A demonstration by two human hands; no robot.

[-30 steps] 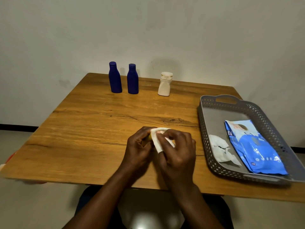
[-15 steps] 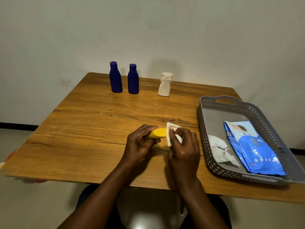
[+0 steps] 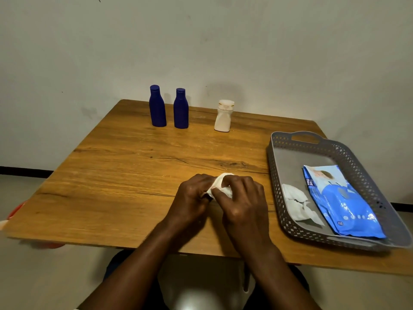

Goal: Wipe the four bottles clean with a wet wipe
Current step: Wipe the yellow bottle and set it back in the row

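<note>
Wooden table (image 3: 125,175), square top, set against a plain wall (image 3: 201,41).

Grey perforated tray (image 3: 297,139) on the table's right side, handle cutout at the far end. Inside it: blue wet wipe pack (image 3: 342,202) lying flat along the right half, and a crumpled used wipe (image 3: 297,204) just left of the pack, on the tray floor.

Both forearms come in from the bottom edge and meet near the table's front centre. Left hand (image 3: 192,198) and right hand (image 3: 243,202) are pressed close together, fingers of both curled around a bunched white wet wipe (image 3: 220,185). The wipe shows between the two thumbs and over the top of the knuckles. Whatever is wrapped inside the wipe is fully covered; cannot tell from this view what it is or which hand carries it.

Far edge of the table, three bottles upright in a row, well apart from the hands: left blue bottle (image 3: 157,106), right blue bottle (image 3: 181,108) just beside it, not touching, then a gap, then a shorter white bottle (image 3: 223,116) with a wide white cap.

Something red (image 3: 15,211) pokes out past the table's left edge, too cut off to identify.
</note>
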